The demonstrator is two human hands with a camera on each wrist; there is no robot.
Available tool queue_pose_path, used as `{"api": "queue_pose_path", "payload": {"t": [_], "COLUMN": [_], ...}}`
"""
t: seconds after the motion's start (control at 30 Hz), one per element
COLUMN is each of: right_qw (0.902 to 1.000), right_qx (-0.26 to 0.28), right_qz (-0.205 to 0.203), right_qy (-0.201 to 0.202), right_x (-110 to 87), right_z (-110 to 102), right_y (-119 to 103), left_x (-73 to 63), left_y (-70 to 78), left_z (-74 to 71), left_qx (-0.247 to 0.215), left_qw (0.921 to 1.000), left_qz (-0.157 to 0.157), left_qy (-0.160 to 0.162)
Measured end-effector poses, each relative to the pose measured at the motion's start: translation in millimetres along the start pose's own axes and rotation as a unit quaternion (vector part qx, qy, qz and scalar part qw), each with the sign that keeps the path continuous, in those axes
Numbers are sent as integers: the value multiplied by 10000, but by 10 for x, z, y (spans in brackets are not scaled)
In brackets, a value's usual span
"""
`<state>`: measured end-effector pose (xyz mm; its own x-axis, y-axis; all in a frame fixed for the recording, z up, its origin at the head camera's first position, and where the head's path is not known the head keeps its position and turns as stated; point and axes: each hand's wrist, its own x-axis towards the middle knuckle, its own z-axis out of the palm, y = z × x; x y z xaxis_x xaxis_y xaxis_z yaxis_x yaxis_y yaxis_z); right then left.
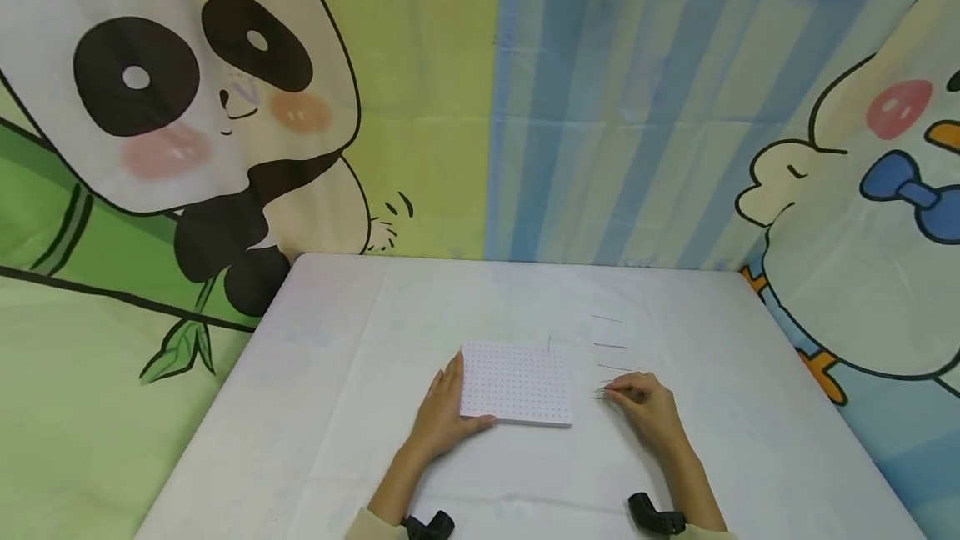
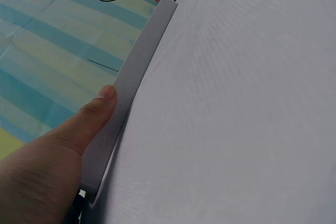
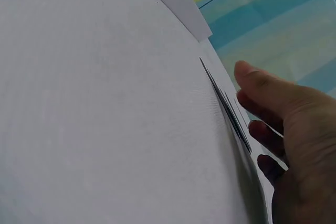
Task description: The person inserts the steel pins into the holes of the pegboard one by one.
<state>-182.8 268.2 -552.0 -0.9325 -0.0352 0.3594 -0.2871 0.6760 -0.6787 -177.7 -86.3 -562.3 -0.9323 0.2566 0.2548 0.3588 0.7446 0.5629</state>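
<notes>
- Left hand (image 1: pixel 442 411), fingers extended, presses two edges of the square white dotted board (image 1: pixel 516 383) at its right.
- Right hand (image 1: pixel 651 408), grip unclear, meets thin dark sticks (image 3: pixel 232 116); bare white tabletop (image 1: pixel 757 440) rightward.

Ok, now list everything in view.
table: one, white, centre
pegboard: one, white, on the table
upright pin: one, dark, pegboard's far right
lying pins: at least five, dark, right of pegboard
backdrop: sheet count unclear, multicoloured, behind table
panda print: one, black and white, left
bird print: one, white, right
wrist devices: two, black, at the wrists
sleeves: two, beige, at the wrists
left hand: one, bare, at pegboard's near left corner
right hand: one, bare, beside lying pins
</notes>
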Motion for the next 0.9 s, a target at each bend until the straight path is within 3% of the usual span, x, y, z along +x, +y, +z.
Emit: {"api": "queue_pose_path", "payload": {"t": [0.5,0.77,0.9], "right_qw": [9977,9970,9973], "right_qx": [76,-118,-243], "right_qz": [-677,-758,-672], "right_qy": [5,-83,138], "right_x": [3,14,-1], "right_z": [121,131,109], "right_y": [91,76,47], "left_x": [-6,-4,-18], "left_y": [-32,-42,-44], "left_z": [5,-5,13], "left_qx": [46,-18,-20], "left_qw": [9999,9999,10000], "left_qz": [114,99,74], "left_qy": [103,138,-23]}}
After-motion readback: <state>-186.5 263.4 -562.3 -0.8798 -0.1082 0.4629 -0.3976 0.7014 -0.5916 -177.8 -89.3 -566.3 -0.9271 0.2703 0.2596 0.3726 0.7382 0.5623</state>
